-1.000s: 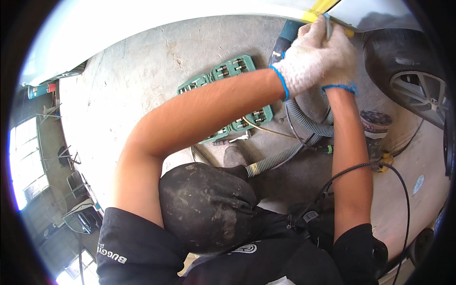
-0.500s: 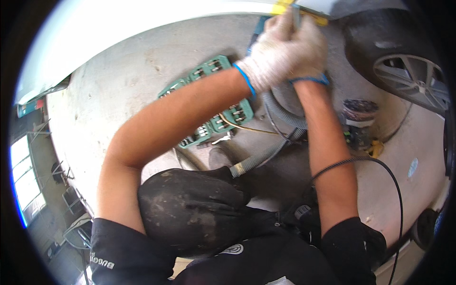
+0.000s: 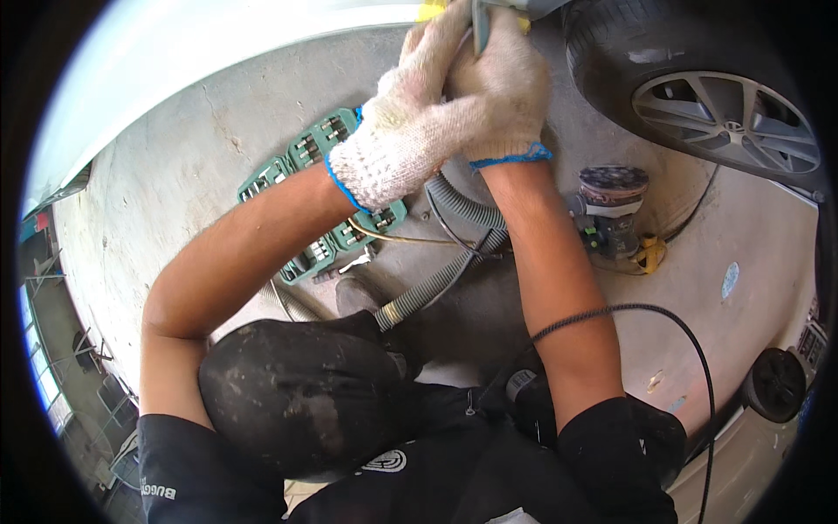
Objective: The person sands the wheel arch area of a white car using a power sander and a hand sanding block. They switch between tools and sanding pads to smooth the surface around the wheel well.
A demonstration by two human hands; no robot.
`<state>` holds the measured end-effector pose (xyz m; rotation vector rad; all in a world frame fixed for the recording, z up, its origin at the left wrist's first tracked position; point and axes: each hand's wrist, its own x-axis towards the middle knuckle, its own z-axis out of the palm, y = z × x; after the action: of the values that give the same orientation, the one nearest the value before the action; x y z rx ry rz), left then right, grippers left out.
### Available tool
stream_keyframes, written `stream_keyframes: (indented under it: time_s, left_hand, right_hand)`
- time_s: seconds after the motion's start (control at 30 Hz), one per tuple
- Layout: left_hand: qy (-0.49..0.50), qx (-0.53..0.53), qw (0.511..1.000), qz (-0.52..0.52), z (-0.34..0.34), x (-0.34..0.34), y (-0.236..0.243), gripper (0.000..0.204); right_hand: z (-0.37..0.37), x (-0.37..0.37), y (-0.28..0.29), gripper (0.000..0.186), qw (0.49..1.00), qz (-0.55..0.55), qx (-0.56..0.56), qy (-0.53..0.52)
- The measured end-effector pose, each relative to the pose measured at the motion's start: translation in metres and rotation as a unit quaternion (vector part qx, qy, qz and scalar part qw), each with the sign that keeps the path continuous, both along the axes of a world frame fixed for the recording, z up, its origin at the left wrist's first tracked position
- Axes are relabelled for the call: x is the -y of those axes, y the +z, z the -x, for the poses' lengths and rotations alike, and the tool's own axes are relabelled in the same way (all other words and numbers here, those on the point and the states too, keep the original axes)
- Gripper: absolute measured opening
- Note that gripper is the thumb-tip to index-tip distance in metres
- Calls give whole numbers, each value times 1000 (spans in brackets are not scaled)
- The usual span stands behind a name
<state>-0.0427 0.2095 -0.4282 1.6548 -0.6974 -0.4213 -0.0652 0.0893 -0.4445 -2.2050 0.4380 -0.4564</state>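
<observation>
Both my hands wear white knit gloves with blue cuffs and come together at the top, by the pale car panel (image 3: 236,39). My left hand (image 3: 406,127) is closed, its fingers pressed against the other glove; whatever it grips is hidden. My right hand (image 3: 506,96) is curled around a narrow grey-blue piece (image 3: 480,28) whose end shows between the fingers; its kind cannot be told. Yellow tape (image 3: 430,10) shows on the panel's edge just beyond the fingertips. A grey ribbed hose (image 3: 463,205) runs up from the floor and disappears beneath the gloves.
A green socket set case (image 3: 319,140) lies spread on the floor under my left forearm. Right of my right forearm rests a round-pad sander (image 3: 615,210). A car wheel (image 3: 738,122) stands at the upper right. A black cord (image 3: 690,336) loops over my right arm.
Both gloved hands appear farther left in the picture, still joined near the panel. The floor, the case and the wheel have shifted left too, as the view has turned.
</observation>
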Motion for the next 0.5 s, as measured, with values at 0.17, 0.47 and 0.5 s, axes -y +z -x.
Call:
stream_keyframes:
  time_s: [0.17, 0.47, 0.5]
  left_hand:
    - [32, -64, 992, -105, 4, 1, -25, 87]
    - [68, 38, 996, -45, 3, 8, -30, 71]
    - [67, 26, 997, -34, -1, 8, -30, 69]
  right_hand:
    - [20, 7, -42, 27, 1000, 0, -12, 6]
    - [-6, 17, -27, 26, 996, 79, -27, 33]
    - [-7, 17, -27, 27, 996, 84, -22, 36]
